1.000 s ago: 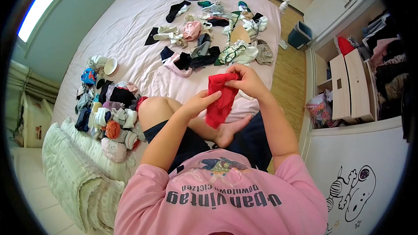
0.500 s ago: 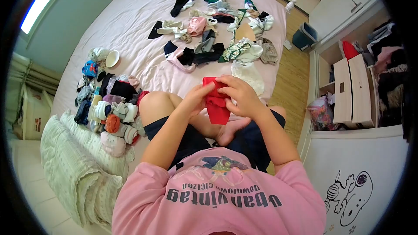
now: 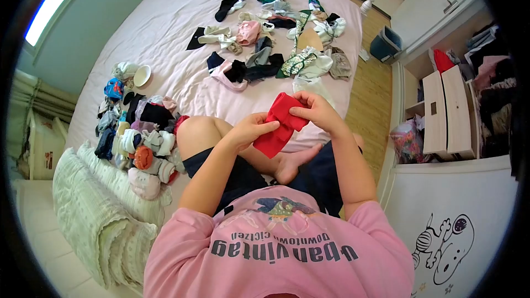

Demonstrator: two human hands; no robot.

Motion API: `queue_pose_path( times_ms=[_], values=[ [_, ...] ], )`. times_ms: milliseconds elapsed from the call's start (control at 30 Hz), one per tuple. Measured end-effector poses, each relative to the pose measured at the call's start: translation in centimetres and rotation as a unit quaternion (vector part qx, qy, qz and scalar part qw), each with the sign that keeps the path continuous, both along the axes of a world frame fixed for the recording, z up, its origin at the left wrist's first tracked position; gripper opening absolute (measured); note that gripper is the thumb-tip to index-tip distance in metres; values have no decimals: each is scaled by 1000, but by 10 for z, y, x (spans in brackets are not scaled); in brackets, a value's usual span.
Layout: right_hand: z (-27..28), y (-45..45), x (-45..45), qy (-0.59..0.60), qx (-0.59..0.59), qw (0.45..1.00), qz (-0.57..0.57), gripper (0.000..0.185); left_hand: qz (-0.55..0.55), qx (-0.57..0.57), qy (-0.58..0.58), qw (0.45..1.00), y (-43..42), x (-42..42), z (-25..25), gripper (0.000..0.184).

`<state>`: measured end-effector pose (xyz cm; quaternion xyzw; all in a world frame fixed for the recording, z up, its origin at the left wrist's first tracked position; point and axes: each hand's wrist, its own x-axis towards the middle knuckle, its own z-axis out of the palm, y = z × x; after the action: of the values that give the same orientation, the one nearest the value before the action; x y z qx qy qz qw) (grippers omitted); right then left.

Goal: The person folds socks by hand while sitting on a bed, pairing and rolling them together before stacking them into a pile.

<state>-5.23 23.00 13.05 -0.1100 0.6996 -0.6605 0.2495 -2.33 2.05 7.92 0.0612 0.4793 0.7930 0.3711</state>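
A red cloth point(image 3: 280, 126), partly folded, is held in the air above my crossed legs. My left hand point(image 3: 251, 131) pinches its left edge between thumb and fingers. On its upper right side, my right hand point(image 3: 316, 111) grips it with the thumb on top. Beyond the hands, loose socks and small garments point(image 3: 249, 33) lie spread over the pink bed sheet point(image 3: 160, 38). Beside my knee on the left is a heap of rolled and bundled socks point(image 3: 144, 132), with an orange bundle point(image 3: 143, 157) among them.
A white bowl point(image 3: 142, 76) sits beyond the sock heap. A pale green quilt point(image 3: 99, 221) lies at the left. To the right are a dark bin point(image 3: 385, 44) on the floor and an open cabinet with tilted drawer fronts point(image 3: 448, 111) and clothes point(image 3: 494, 88).
The red cloth, bunched between both hands half a second ago, is now tilted and more opened out. My right hand has shifted up and right, and the hands are farther apart.
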Motion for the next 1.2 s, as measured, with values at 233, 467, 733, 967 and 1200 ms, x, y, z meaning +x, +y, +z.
queue_pose_path(
  times_ms=[233,467,733,967,1200],
  values=[
    [-5,1,-2,7,-18,1000,-3,25,2,38,-42,998,3,3,-3,29],
    [-25,3,-10,89,79,993,-1,22,11,-3,11,1000,1,5,-8,27],
    [-4,-20,6,320,290,897,-99,25,94,80,-76,989,7,8,-14,34],
    [-23,-26,24,452,347,807,-156,23,62,287,-137,946,1,20,-8,39],
    [-22,-40,48,457,274,839,-114,25,250,113,-64,960,18,25,-12,41]
  ],
)
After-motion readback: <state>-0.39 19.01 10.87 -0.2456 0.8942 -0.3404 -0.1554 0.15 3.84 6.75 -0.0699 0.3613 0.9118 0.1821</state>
